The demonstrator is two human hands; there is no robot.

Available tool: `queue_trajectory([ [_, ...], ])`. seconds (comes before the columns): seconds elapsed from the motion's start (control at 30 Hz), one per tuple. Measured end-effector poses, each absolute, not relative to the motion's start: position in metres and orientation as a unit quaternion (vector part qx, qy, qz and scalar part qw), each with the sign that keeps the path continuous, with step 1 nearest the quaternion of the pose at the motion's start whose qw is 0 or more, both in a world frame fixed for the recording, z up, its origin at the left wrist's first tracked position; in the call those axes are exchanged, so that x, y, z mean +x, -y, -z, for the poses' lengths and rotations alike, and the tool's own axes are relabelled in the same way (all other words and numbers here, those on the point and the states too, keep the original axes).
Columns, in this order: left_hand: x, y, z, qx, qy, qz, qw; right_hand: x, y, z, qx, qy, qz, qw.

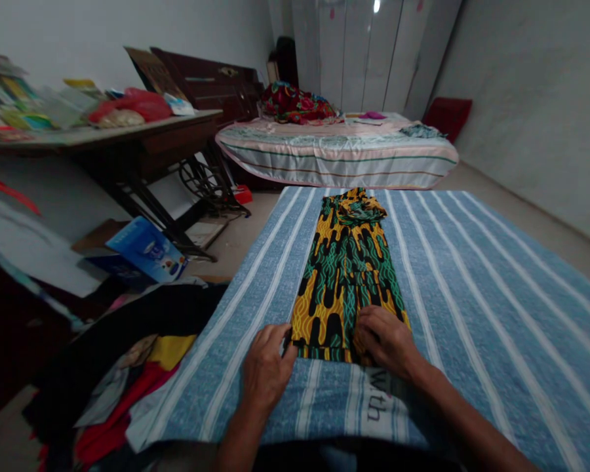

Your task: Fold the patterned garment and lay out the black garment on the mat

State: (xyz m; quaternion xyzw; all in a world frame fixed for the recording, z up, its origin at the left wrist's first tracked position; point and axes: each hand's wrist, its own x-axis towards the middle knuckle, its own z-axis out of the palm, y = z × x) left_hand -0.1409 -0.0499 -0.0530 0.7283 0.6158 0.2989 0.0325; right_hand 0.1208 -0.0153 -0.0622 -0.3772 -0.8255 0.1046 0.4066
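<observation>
Patterned garment (329, 288), one: yellow, green and black, lying lengthwise on the blue striped cloth (467, 275), from the cloth's far edge toward its near edge; far end bunched. My left hand (266, 364): thumb and fingers pinching the garment's near left corner. My right hand (387, 337): fingers curled, gripping fabric by the garment's near right corner. Clothes heap (132, 373): beside the cloth's left edge. Bed (339, 157): beyond its far edge.

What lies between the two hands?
The patterned garment: its near end fills the stretch between the left hand and the right hand, over the striped cloth, in the head view.
</observation>
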Motion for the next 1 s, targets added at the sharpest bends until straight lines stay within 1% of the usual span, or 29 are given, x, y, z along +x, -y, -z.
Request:
queue_trajectory([
  [0.17, -0.142, 0.047, 0.056, 0.722, -0.599, -0.332, 0.095, 0.127, 0.01, 0.063, -0.389, 0.825, -0.111, 0.394],
  [0.33, -0.139, 0.045, 0.052, 0.713, -0.613, -0.324, 0.105, 0.124, 0.011, 0.06, -0.384, 0.846, -0.106, 0.354],
  [0.43, -0.137, 0.044, 0.05, 0.709, -0.622, -0.315, 0.101, 0.121, 0.009, 0.054, -0.379, 0.867, -0.088, 0.311],
  [0.57, -0.136, 0.044, 0.051, 0.7, -0.64, -0.3, 0.098, 0.117, 0.005, 0.048, -0.357, 0.903, -0.065, 0.232],
  [0.77, -0.136, 0.043, 0.054, 0.689, -0.642, -0.316, 0.112, 0.108, 0.001, 0.043, -0.341, 0.928, -0.039, 0.143],
  [0.87, -0.136, 0.043, 0.052, 0.707, -0.628, -0.309, 0.102, 0.106, -0.002, 0.041, -0.333, 0.932, -0.056, 0.134],
  [1.0, -0.135, 0.042, 0.049, 0.703, -0.634, -0.306, 0.103, 0.108, -0.004, 0.04, -0.335, 0.921, -0.087, 0.178],
])
